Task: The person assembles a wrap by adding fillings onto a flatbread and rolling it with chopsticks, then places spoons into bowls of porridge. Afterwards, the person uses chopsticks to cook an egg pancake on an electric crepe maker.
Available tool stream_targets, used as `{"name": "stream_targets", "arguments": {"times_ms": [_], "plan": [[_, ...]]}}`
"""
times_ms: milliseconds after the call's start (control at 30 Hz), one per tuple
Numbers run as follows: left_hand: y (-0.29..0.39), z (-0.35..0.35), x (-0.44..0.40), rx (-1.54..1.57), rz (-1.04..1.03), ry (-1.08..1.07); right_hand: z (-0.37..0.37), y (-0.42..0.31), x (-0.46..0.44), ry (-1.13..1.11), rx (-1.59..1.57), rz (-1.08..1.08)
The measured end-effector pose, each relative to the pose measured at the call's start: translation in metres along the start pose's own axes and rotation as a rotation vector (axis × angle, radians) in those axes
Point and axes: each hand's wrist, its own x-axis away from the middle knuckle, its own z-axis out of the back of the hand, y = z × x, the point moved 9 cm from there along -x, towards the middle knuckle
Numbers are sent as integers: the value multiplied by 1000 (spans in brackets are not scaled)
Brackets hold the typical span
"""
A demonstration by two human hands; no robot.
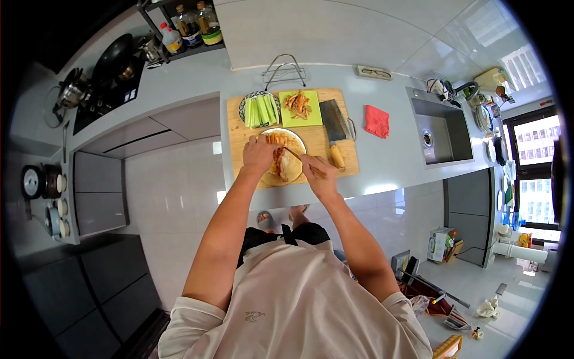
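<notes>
My left hand (259,154) is at the left side of a round white plate (303,143), its bent fingers closed on a piece of reddish-brown cooked meat (279,163). At the plate's right side, my right hand (321,176) grips a slim brown utensil (293,154), whose tip reaches into the meat; its exact kind is too small to tell. The plate lies on a wooden board (238,140). Behind it are a patterned dish of cut green sticks (261,112) and a green board (310,119) bearing shredded meat (297,105).
A cleaver (336,122) lies on the board's right part, handle toward me. Farther right are a red cloth (376,121) and a sink (445,128). A wire rack (284,73) stands behind the board. The stove (107,96) and bottles (197,27) are at left.
</notes>
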Motion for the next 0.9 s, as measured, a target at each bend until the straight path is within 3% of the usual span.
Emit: {"name": "stream_targets", "arguments": {"times_ms": [267,367,467,567,900], "plan": [[-1,-1,3,9,-6,20,2,-26,5,-13,150,222],[1,2,5,-22,-19,5,5,-7,7,-18,40,65],[1,2,6,-36,-19,-5,9,14,9,193,-173,-42],[1,0,5,-47,-9,-9,7,10,4,196,-103,-82],[7,1,5,-76,-33,9,3,-27,6,-13,213,220]]}}
